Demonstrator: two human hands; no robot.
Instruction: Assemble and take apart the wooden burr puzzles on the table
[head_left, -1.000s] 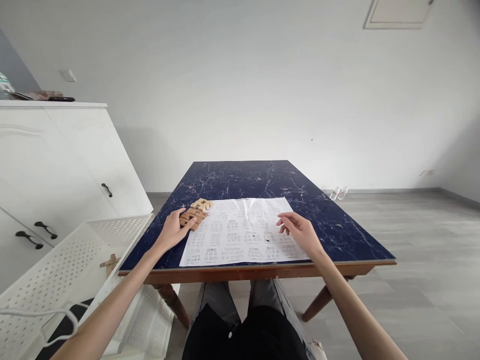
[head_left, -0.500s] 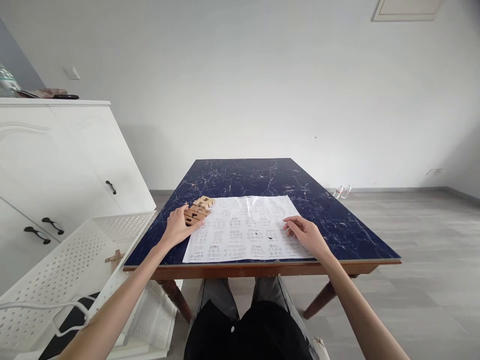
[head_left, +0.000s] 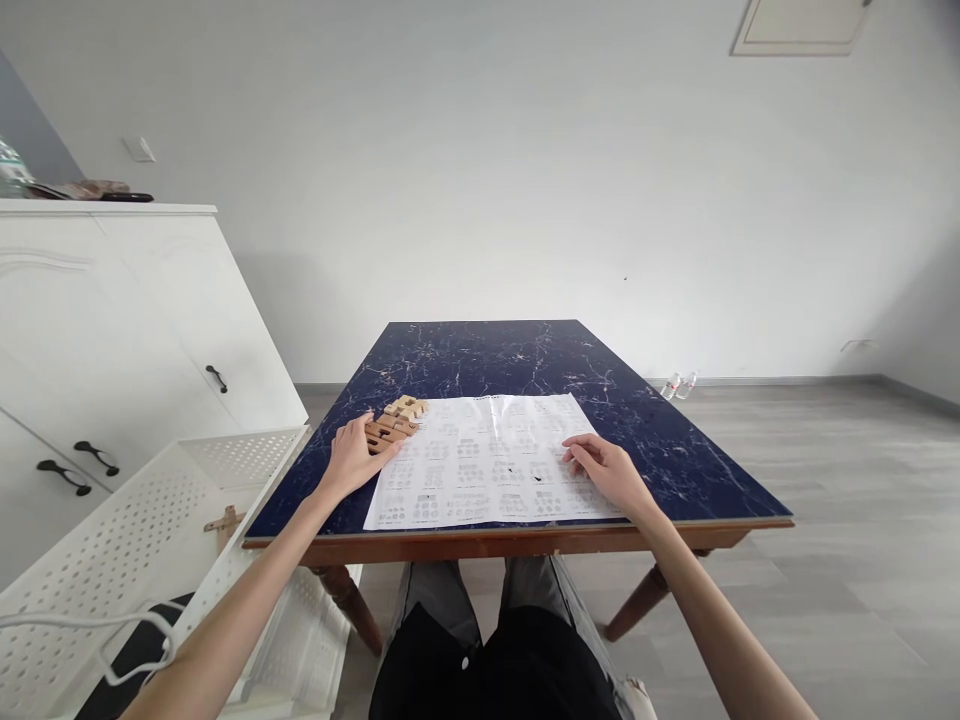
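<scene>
A printed paper sheet (head_left: 480,465) with rows of small diagrams lies near the front of the dark blue table. At its left edge sit several notched wooden puzzle pieces, darker brown ones (head_left: 386,432) in front and paler ones (head_left: 406,406) behind. My left hand (head_left: 355,458) rests against the brown pieces, its thumb and fingers spread around their near left side. Some of its fingertips are hidden behind them. Over the sheet's right edge lies my right hand (head_left: 604,468), fingers loosely bent and apart, with nothing seen in it.
The blue marble-patterned table (head_left: 480,355) has a wooden front edge. To the left stand a white cabinet (head_left: 142,330) and perforated white baskets (head_left: 142,510) holding a wooden piece (head_left: 223,522) and a white cable (head_left: 90,622). Clear bottles (head_left: 679,386) stand on the floor by the wall.
The view has shifted slightly. Both hands stay in nearly the same places on the table, and the wooden puzzle pieces and sheet have not visibly moved.
</scene>
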